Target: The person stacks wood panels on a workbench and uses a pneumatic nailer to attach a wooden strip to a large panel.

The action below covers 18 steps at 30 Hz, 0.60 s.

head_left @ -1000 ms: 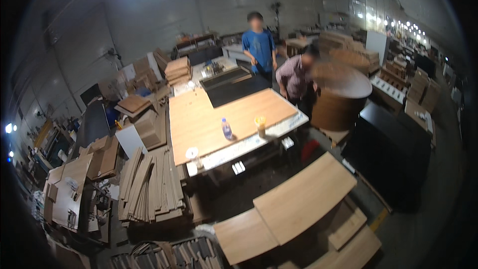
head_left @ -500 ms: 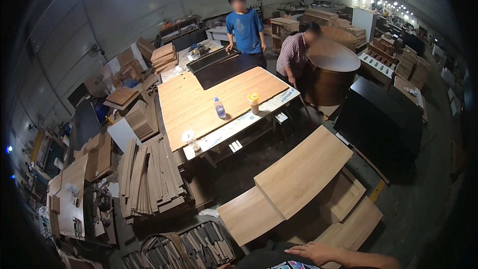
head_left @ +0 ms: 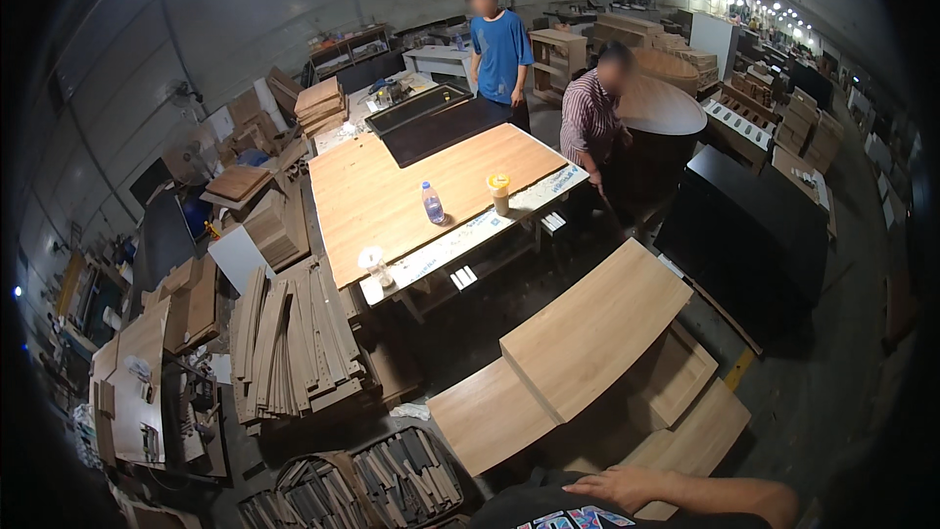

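Right hand [head_left: 627, 486] flat and spread against the dark shirt [head_left: 548, 507] at the bottom edge, gripping nothing, just above the light wood panels [head_left: 587, 343] stacked on the floor, apparently staged within reach; left hand out of view; bottle [head_left: 433, 204] upright mid-desk [head_left: 392, 186].

1. the hall is dim overall, with a greenish-grey cast; the brightest light falls on the worktable [head_left: 431, 186], whose pale top glows warm.
2. a row of small ceiling lamps [head_left: 759, 5] shines far off at upper right, each a hard white dot.
3. a lone light spot [head_left: 17, 291] flares at the left rim.
4. deep shadow sits under the table and around the black cabinet [head_left: 754, 226].
5. fisheye bend curves the walls and panel edges; the corners go to black.
6. the middle is sharp; the rim softens, and the hand [head_left: 627, 485] at the bottom is slightly smeared.
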Each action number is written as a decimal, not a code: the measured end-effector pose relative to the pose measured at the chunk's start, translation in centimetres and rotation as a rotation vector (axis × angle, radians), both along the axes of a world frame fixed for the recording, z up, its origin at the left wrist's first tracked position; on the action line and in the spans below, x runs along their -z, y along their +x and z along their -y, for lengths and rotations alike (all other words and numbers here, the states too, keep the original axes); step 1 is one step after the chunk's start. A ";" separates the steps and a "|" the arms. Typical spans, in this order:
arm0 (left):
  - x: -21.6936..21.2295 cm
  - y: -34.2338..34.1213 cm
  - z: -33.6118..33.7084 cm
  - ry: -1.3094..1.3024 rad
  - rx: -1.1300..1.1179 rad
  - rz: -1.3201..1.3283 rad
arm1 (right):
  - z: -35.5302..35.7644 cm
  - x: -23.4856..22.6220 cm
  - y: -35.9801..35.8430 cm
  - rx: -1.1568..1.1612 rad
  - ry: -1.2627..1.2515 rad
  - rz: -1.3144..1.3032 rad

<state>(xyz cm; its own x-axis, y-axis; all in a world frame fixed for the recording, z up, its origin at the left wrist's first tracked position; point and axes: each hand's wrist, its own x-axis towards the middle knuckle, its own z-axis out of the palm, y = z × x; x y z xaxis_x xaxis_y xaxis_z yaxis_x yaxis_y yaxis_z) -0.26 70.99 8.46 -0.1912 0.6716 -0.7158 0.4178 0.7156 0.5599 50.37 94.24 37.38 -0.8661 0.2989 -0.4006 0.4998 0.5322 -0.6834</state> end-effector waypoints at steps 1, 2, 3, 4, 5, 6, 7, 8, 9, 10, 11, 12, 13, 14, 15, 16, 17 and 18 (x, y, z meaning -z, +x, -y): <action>0.1 0.2 -0.3 -0.017 -0.035 0.032 | 0.0 0.2 0.0 -0.004 -0.002 0.006; 0.0 0.5 -0.2 -0.032 -0.066 0.059 | 0.1 0.3 0.0 -0.007 -0.008 0.012; 0.1 0.8 -0.3 -0.043 -0.093 0.090 | 0.1 0.6 0.0 -0.020 0.014 0.012; 0.1 1.1 -0.5 -0.053 -0.120 0.121 | 0.1 0.9 0.0 -0.033 0.035 0.012; 0.0 1.2 -0.3 -0.064 -0.152 0.158 | 0.0 1.0 -0.1 -0.047 0.057 0.011; -0.1 1.3 -0.2 -0.072 -0.195 0.211 | 0.1 0.7 -0.3 -0.033 0.070 0.013; -0.2 1.4 0.0 -0.080 -0.227 0.248 | 0.1 0.8 -0.3 -0.027 0.071 -0.005; -0.3 1.3 0.3 -0.088 -0.275 0.312 | 0.0 0.8 -0.3 -0.019 0.075 -0.025; -0.2 1.3 -0.1 -0.091 -0.251 0.261 | 0.0 1.0 -0.3 -0.012 0.079 -0.045; -0.1 1.3 -0.3 -0.092 -0.225 0.221 | 0.1 1.4 -0.3 -0.007 0.080 -0.064; 0.1 1.3 -0.5 -0.091 -0.205 0.191 | 0.0 1.3 -0.5 -0.015 0.075 -0.057; 0.1 1.2 -0.7 -0.090 -0.193 0.171 | -0.2 1.1 -0.6 -0.022 0.070 -0.050; 0.1 1.0 -0.7 -0.090 -0.185 0.154 | -0.4 0.8 -0.7 -0.029 0.065 -0.043; 0.2 1.0 -0.9 -0.088 -0.178 0.142 | -0.8 0.4 -0.8 -0.044 0.041 -0.013; 0.3 1.0 -1.0 -0.086 -0.173 0.131 | -1.0 0.1 -0.9 -0.051 0.030 -0.005; 0.3 0.9 -0.9 -0.084 -0.167 0.122 | -1.2 -0.1 -1.0 -0.057 0.019 0.003; 0.4 0.9 -1.0 -0.082 -0.159 0.110 | -1.3 -0.2 -1.0 -0.062 0.008 0.012; 0.5 0.8 -1.1 -0.080 -0.150 0.101 | -1.3 -0.1 -0.9 -0.060 0.008 0.009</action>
<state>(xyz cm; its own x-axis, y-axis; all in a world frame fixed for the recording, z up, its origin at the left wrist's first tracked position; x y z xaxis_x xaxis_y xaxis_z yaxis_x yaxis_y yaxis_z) 0.52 72.12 7.99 -0.2094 0.5814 -0.7862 0.2475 0.8093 0.5326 49.48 95.49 37.45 -0.8789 0.2494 -0.4067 0.4730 0.5667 -0.6747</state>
